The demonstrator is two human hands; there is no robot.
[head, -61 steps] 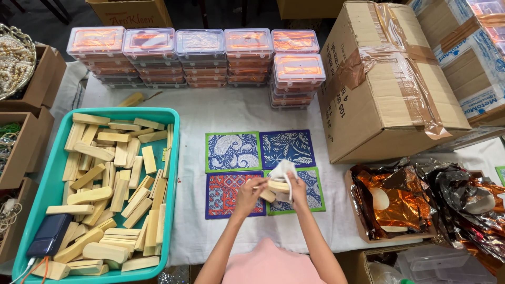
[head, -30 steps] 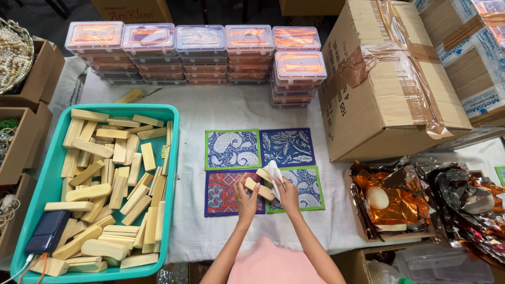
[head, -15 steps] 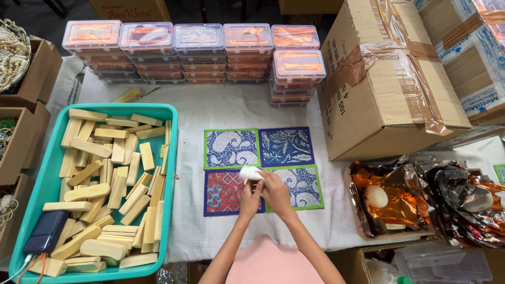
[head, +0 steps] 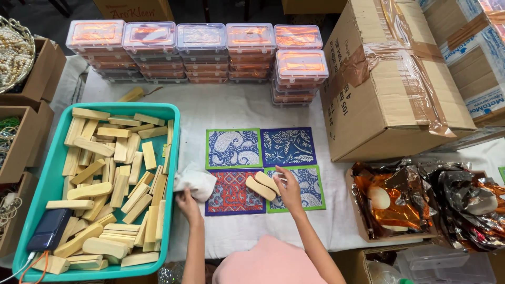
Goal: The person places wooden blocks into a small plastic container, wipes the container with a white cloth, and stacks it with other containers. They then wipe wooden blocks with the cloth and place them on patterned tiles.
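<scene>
My left hand (head: 187, 200) grips a crumpled white cloth (head: 195, 182) on the white table cover, just right of the teal tray (head: 172, 114). My right hand (head: 288, 188) rests its fingertips on two pale wooden pieces (head: 263, 185) lying side by side across the red patterned mat (head: 227, 197) and the blue green-edged mat (head: 310, 190). Two more blue patterned mats (head: 261, 147) lie just beyond them.
The teal tray holds several pale wooden blocks (head: 113, 173) and a dark power bank (head: 48, 230). Stacked clear lidded boxes (head: 200, 50) line the far edge. A large taped cardboard box (head: 392, 79) stands at right, foil-lined boxes (head: 421, 202) below it. Open cartons (head: 23, 121) sit at left.
Both hands held the wooden pieces and cloth together over the mats. Now the pieces lie on the mats under my right hand and my left hand has carried the cloth leftward.
</scene>
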